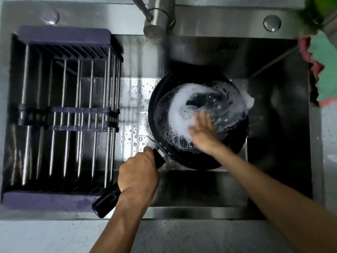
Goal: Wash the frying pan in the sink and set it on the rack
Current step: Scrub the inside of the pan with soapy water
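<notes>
no text, number or sign can be read anywhere in this view. the one candidate is a faint embossed mark on the far inner wall of the sink (228,46), to the right of the faucet (158,17); it looks like a short brand stamp, but it is too blurred and dim to make out a single letter. the frying pan (164,99), its black handle (105,201), the purple rack (63,36) on the left and the green and red cloth (326,73) at the far right edge carry no visible lettering or labels.
</notes>
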